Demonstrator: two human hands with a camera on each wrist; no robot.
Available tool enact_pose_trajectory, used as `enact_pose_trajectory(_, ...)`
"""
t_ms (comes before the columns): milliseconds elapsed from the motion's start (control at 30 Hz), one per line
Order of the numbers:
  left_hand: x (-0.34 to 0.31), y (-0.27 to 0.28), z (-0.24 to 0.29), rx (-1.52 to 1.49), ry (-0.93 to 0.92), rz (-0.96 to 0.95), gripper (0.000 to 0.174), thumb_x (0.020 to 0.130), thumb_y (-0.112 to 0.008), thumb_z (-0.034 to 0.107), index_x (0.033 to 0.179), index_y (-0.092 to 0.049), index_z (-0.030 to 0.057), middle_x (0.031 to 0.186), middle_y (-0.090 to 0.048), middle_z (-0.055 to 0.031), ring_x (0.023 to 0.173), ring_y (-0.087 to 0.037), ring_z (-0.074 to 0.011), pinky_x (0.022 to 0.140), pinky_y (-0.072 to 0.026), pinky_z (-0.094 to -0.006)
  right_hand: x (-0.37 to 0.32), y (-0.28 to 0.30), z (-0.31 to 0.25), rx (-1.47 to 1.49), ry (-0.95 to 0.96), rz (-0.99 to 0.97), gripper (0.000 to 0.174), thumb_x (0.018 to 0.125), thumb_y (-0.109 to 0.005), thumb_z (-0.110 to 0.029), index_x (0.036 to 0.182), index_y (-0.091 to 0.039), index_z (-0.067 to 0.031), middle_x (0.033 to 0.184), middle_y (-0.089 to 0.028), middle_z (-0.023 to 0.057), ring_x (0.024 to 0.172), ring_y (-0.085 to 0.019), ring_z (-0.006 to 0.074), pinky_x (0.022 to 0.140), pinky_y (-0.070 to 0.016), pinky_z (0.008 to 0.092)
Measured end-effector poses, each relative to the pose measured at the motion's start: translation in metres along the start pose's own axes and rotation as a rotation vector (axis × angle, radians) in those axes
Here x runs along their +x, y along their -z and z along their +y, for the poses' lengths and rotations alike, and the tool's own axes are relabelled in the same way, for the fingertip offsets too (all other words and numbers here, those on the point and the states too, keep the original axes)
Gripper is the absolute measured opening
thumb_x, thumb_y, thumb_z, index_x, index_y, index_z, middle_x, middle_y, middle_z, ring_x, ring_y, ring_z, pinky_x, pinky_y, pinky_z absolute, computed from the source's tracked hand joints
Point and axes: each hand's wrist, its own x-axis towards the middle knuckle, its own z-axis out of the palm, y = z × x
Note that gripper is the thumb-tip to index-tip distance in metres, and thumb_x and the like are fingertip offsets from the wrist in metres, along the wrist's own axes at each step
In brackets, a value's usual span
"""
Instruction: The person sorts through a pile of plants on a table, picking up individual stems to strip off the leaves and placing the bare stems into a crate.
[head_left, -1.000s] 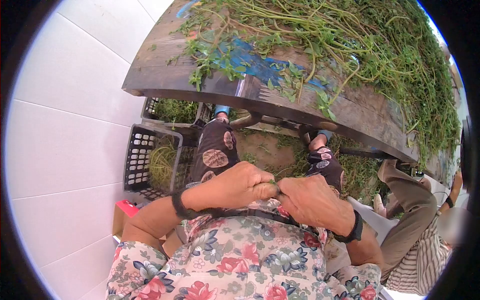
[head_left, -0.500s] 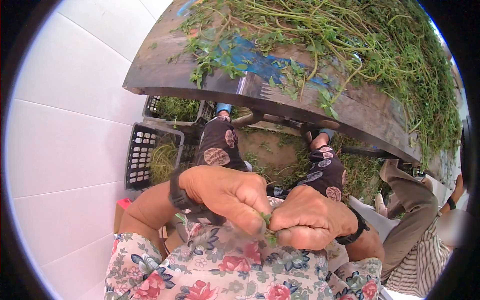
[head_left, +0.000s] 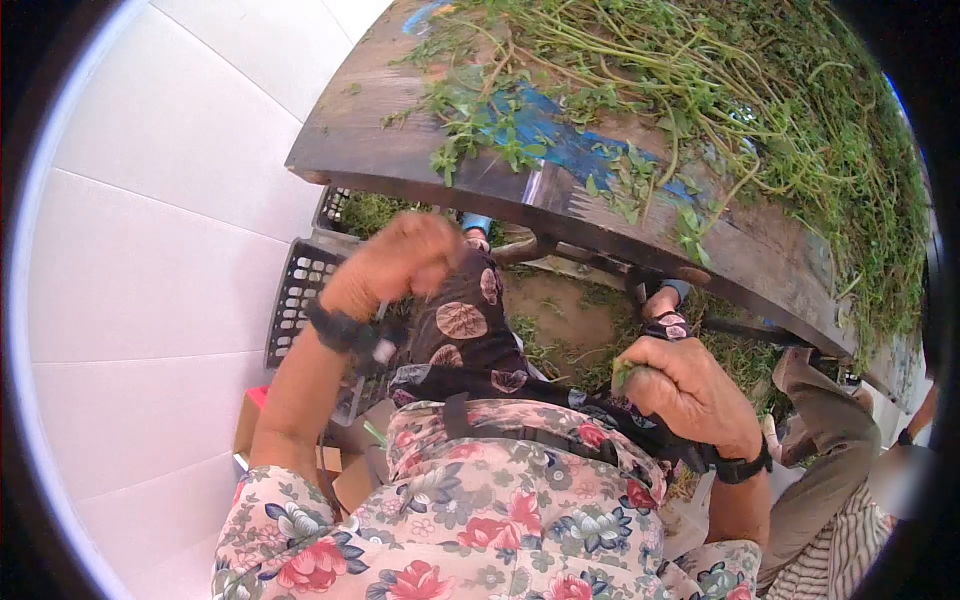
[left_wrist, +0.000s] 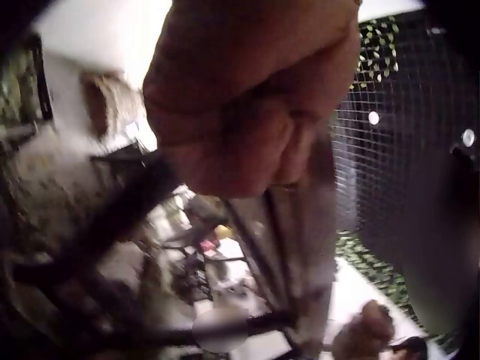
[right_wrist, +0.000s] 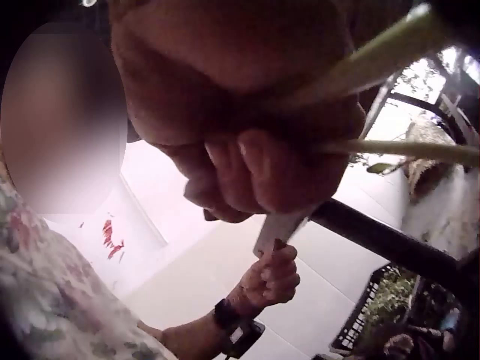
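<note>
My left hand (head_left: 400,262), its fingers curled, is raised over the crates beside my left leg; nothing shows in it. Seen from the left wrist, that hand (left_wrist: 247,112) has its fingers folded in. Apart from it, above my right thigh, my right hand (head_left: 690,390) pinches a small green piece (head_left: 622,374) between thumb and fingers. In the right wrist view, green stems (right_wrist: 409,150) stick out of the right hand's (right_wrist: 240,105) curled fingers, and the left hand (right_wrist: 270,279) appears lower down as a fist.
A dark wooden table (head_left: 390,150) ahead bears a large heap of leafy green stems (head_left: 800,130). Black plastic crates (head_left: 292,300) stand by the wall at left, one holding greens. Loose stems lie on the floor. Another person's leg (head_left: 825,420) is at right.
The hands were close together at a green piece in front of my lap. They are now apart: the left has gone up and left, the right has moved right with greens. The head view has shifted slightly.
</note>
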Motion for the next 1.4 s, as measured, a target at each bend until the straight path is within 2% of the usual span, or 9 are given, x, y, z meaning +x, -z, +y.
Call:
enact_pose_trajectory(167, 0.016, 0.116, -0.111, 0.959, -0.180, 0.744, 0.029, 0.088, -0.050, 0.025, 0.086, -0.058, -0.0030, 0.069, -0.058, -0.0066, 0.067, -0.055, -0.0151, 0.063, -0.0448, -0.0289, 0.007, -0.020, 0.028, -0.077, -0.157, 0.113, 0.015, 0.081, -0.049, -0.009, 0.091, -0.053, 0.0016, 0.068, -0.056, 0.0149, 0.064, -0.057, 0.0300, 0.059, -0.0436, 0.0362)
enact_pose_trajectory(467, 0.019, -0.076, -0.017, 0.307, -0.027, 0.025, 0.028, 0.080, -0.052, 0.008, 0.105, -0.057, -0.0011, 0.090, -0.063, -0.0139, 0.077, -0.059, -0.0190, 0.071, -0.0466, -0.0294, 0.039, -0.048, 0.061, -0.174, 0.167, 0.372, 0.016, 0.078, -0.055, -0.004, 0.093, -0.054, 0.0022, 0.097, -0.058, 0.0176, 0.093, -0.055, 0.0348, 0.083, -0.0426, 0.0380)
enact_pose_trajectory(567, 0.034, -0.130, -0.034, 0.229, -0.513, 0.035, 0.024, 0.084, -0.051, 0.014, 0.103, -0.055, -0.0011, 0.084, -0.062, -0.0134, 0.074, -0.059, -0.0217, 0.069, -0.0463, -0.0314, 0.047, -0.055, 0.060, -0.168, 0.276, 0.457, 0.016, 0.077, -0.056, -0.003, 0.092, -0.055, 0.0013, 0.102, -0.058, 0.0151, 0.100, -0.054, 0.0329, 0.089, -0.0402, 0.0363)
enact_pose_trajectory(667, 0.037, -0.141, -0.030, 0.063, -0.362, -0.257, 0.020, 0.091, -0.046, 0.019, 0.097, -0.051, 0.0010, 0.070, -0.059, -0.0121, 0.066, -0.059, -0.0257, 0.063, -0.0464, -0.0339, 0.042, -0.054, 0.054, 0.112, 0.123, 0.561, 0.017, 0.080, -0.055, -0.006, 0.096, -0.058, -0.0013, 0.104, -0.059, 0.0120, 0.106, -0.053, 0.0300, 0.093, -0.0383, 0.0349)
enact_pose_trajectory(833, 0.036, -0.117, 0.001, 0.213, -0.270, -0.220, 0.014, 0.090, -0.044, 0.013, 0.088, -0.050, 0.0008, 0.063, -0.053, -0.0074, 0.057, -0.056, -0.0164, 0.054, -0.0438, -0.0284, 0.021, -0.051, 0.064, 0.704, 0.023, 0.662, 0.022, 0.091, -0.048, -0.018, 0.103, -0.059, -0.0029, 0.105, -0.061, 0.0076, 0.103, -0.054, 0.0222, 0.092, -0.0403, 0.0318)
enact_pose_trajectory(967, 0.033, -0.105, -0.004, 0.329, -0.271, -0.159, 0.009, 0.088, -0.044, 0.008, 0.087, -0.050, 0.0004, 0.055, -0.048, -0.0063, 0.053, -0.051, -0.0151, 0.050, -0.0398, -0.0275, 0.008, -0.039, 0.081, 0.257, 0.032, 0.788, 0.027, 0.093, -0.047, -0.024, 0.097, -0.059, -0.0002, 0.100, -0.061, 0.0082, 0.092, -0.058, 0.0184, 0.086, -0.0435, 0.0294)
enact_pose_trajectory(1033, 0.028, -0.099, -0.009, 0.305, -0.251, -0.082, 0.009, 0.088, -0.045, 0.007, 0.088, -0.050, 0.0000, 0.056, -0.048, -0.0065, 0.052, -0.049, -0.0147, 0.050, -0.0396, -0.0268, 0.001, -0.028, 0.076, 0.894, 0.010, 0.770, 0.025, 0.092, -0.048, -0.023, 0.093, -0.058, 0.0002, 0.096, -0.062, 0.0082, 0.088, -0.059, 0.0182, 0.084, -0.0452, 0.0293)
enact_pose_trajectory(1300, -0.039, -0.012, -0.054, 0.154, 0.061, 0.319, 0.011, 0.088, -0.047, 0.006, 0.093, -0.052, -0.0010, 0.065, -0.047, -0.0040, 0.061, -0.044, -0.0079, 0.056, -0.0387, -0.0243, -0.017, -0.032, 0.055, 0.501, -0.187, 0.444, 0.018, 0.089, -0.047, -0.014, 0.090, -0.059, 0.0004, 0.085, -0.062, 0.0049, 0.080, -0.057, 0.0122, 0.076, -0.0455, 0.0262)
enact_pose_trajectory(1400, -0.083, 0.049, -0.095, 1.152, 0.000, 0.516, 0.021, 0.079, -0.051, 0.003, 0.099, -0.056, -0.0011, 0.087, -0.062, -0.0160, 0.081, -0.057, -0.0358, 0.073, -0.0456, -0.0378, -0.016, -0.024, 0.046, 0.523, -0.148, 0.401, 0.017, 0.089, -0.049, -0.013, 0.092, -0.059, 0.0003, 0.084, -0.062, 0.0043, 0.080, -0.057, 0.0116, 0.074, -0.0457, 0.0254)
